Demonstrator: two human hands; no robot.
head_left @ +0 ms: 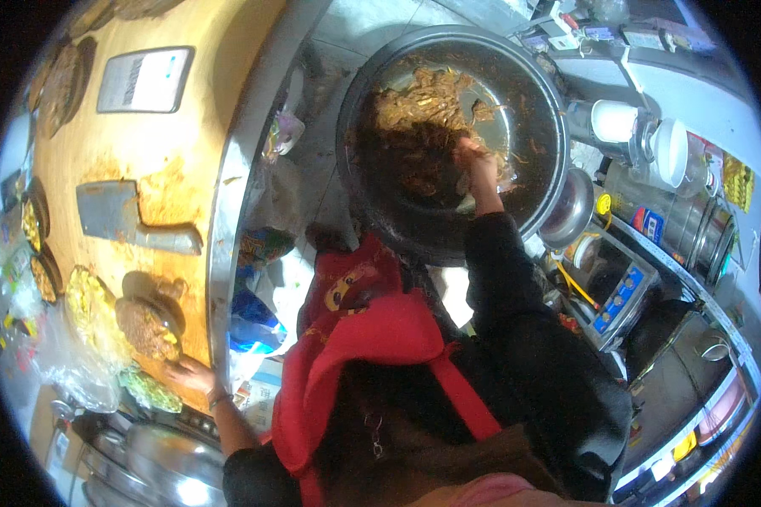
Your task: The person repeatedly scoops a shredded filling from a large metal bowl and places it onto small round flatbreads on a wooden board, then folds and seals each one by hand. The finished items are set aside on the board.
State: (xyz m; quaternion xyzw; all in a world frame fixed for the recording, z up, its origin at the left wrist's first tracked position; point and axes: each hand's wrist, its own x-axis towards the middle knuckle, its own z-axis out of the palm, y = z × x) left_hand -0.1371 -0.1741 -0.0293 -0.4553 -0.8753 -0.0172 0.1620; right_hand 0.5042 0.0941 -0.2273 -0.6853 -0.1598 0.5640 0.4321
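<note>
My right hand [478,165] reaches into a large dark basin [558,169], at the edge of a heap of brown, sauce-coated food pieces [423,101]. Its fingers curl down into the food, and what they grip is hidden. Some liquid shows on the basin's bottom beside the hand. On the left, my left hand [190,374] rests at the edge of a wooden worktop [144,279] with its fingers stretched out. Close to those fingertips lies a rounded brown lump of food [148,328]. A cleaver [135,220] lies flat farther up the worktop.
A flat rectangular device, perhaps a scale [146,79], sits at the worktop's far end. Clear plastic bags [76,363] and metal bowls [169,465] crowd the near left. At right stand white tubs [613,121], a metal pot [693,220] and a shelf unit [736,338].
</note>
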